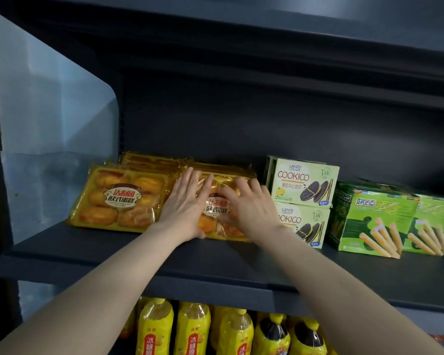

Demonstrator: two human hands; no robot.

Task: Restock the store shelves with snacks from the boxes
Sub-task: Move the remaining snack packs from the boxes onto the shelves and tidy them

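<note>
The right-hand cake pack [217,213] is pressed flat by the left hand [183,208] and right hand [251,211], fingers straight, and should be slid back squarely beside its neighbour [121,198] on the shelf [139,254].

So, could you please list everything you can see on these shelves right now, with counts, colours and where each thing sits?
Cake packs: at least two stacks side by side, yellow-orange wrappers, left part of the shelf; exact count hidden.
Cookico boxes: two, pale green, stacked one on the other, right of the cake packs.
Biscuit stick boxes: at least two, bright green, far right of the shelf.
Shelf: one, dark blue-grey, carrying all the snacks.
Drink bottles: at least five, yellow labels, on the level below.
Clear divider panel: one, translucent, left end of the shelf.
Left hand: flat on the right-hand cake pack.
Right hand: fingers spread on the same pack.
</note>
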